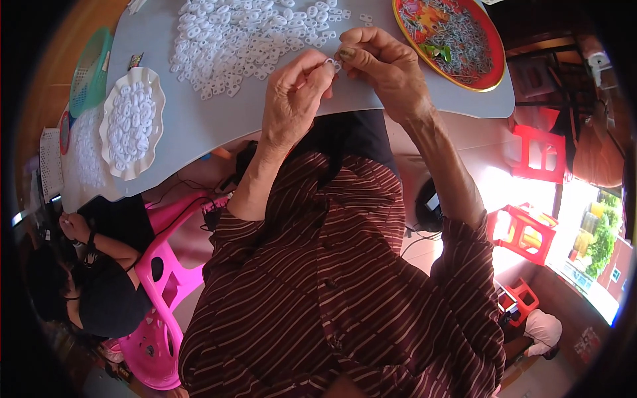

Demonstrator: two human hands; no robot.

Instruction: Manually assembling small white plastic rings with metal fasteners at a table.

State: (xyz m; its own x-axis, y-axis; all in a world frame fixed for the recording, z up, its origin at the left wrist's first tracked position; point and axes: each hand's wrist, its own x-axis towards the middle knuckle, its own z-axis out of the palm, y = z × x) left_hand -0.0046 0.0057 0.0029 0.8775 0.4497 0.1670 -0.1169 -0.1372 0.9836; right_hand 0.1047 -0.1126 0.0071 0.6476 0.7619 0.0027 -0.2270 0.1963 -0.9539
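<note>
My left hand is closed in a pinch over the table's near edge. Between its fingertips is a small white plastic piece. My right hand is closed too, thumb and index finger pressed together right beside that piece. Whatever is in the right fingertips is too small to make out. Just beyond my left hand spreads a heap of similar white pieces with holes. Close to my right hand stands a round red tray with a gold rim, holding many thin grey metal pins or nails.
A scalloped white dish of oval white pieces stands on the grey table at left. Beyond it are a green basket and more white pieces. Another person sits by a pink chair. Red stools stand at right.
</note>
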